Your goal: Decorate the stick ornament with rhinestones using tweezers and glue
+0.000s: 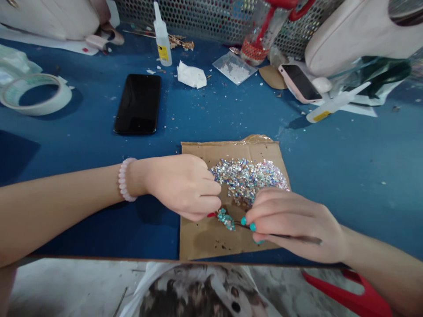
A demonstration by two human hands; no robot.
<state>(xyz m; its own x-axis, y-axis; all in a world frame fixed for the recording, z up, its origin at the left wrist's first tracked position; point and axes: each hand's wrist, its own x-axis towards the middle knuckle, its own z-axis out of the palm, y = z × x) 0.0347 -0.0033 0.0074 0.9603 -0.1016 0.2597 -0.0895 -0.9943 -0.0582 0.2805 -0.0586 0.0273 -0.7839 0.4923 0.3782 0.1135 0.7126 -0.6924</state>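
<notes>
My left hand [187,185], closed with its fingers curled, holds a small ornament [226,219] set with turquoise and clear stones at its fingertips. In my right hand [294,224] is a pair of thin metal tweezers [310,240], gripped like a pen, with the tips pointing left at the ornament's right side. Whether the tips touch it or hold a stone is too small to tell. Both hands are over a brown cardboard sheet [211,242]. A spread of loose shiny rhinestones [244,176] covers the upper part of that sheet, just beyond my fingers.
Beyond the cardboard lie a black phone [139,104], crumpled tissue [191,75] and a small plastic bag [234,68]. One glue bottle [162,42] stands upright; another glue bottle [330,108] leans at right. A tape roll [59,97] is left, a pink-edged phone [300,82] at right.
</notes>
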